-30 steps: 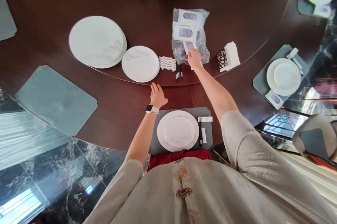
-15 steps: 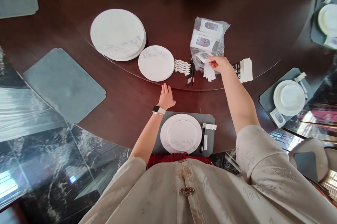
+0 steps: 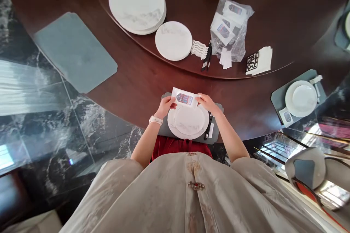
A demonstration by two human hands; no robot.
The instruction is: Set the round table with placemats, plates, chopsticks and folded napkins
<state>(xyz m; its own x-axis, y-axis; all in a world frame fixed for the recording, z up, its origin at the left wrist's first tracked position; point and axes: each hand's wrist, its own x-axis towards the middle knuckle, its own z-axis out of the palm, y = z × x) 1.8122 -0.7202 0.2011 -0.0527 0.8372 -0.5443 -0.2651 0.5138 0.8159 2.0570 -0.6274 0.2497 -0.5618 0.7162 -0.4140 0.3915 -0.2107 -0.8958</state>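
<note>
Through the head camera I see the left hand (image 3: 165, 105) and right hand (image 3: 206, 102) pinching opposite ends of a white printed packet (image 3: 185, 98), grips narrow, over the stacked plates' (image 3: 188, 121) far rim. Right of those plates lie black chopsticks (image 3: 208, 128); beyond them, farther right, sits a clear bag (image 3: 239, 48).

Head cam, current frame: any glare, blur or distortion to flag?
Head view: bright window reflections on the marble floor at lower left; head view: the table darkens toward the top edge; head view: print on the held packet too small and soft to read; head view: sleeves spread toward the lower corners, probably wide-lens stretch.
</note>
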